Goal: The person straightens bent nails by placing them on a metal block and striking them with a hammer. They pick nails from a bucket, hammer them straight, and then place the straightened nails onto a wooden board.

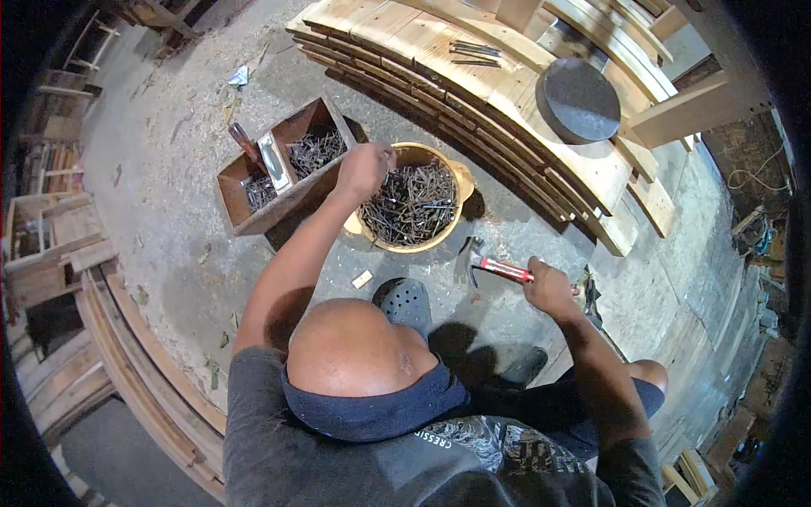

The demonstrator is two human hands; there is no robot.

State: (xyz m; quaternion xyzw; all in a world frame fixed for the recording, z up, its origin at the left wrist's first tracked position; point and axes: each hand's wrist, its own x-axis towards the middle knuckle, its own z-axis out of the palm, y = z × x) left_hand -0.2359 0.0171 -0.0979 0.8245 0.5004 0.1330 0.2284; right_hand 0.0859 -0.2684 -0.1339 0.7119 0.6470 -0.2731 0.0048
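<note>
My left hand [365, 171] is closed in a pinch at the left rim of a yellow basin [463, 180]. What its fingertips hold, if anything, is too small to make out. Loose dark nails [410, 207] fill the basin in a tangled heap. In my right hand [549, 288] is a claw hammer [507, 270], gripped by its red handle with the head pointing left, above the floor. Beside the basin, on the left, sits a wooden box [291, 203] with two compartments, both containing nails. A tool with a brown handle [245, 142] leans in the box.
Stacked curved planks [473, 101] lie beyond the basin. On top are several long nails [476, 53] and a round dark disc [579, 100]. A small wood scrap [361, 279] lies near my shoe [405, 302]. Curved timber [135, 363] runs along the left.
</note>
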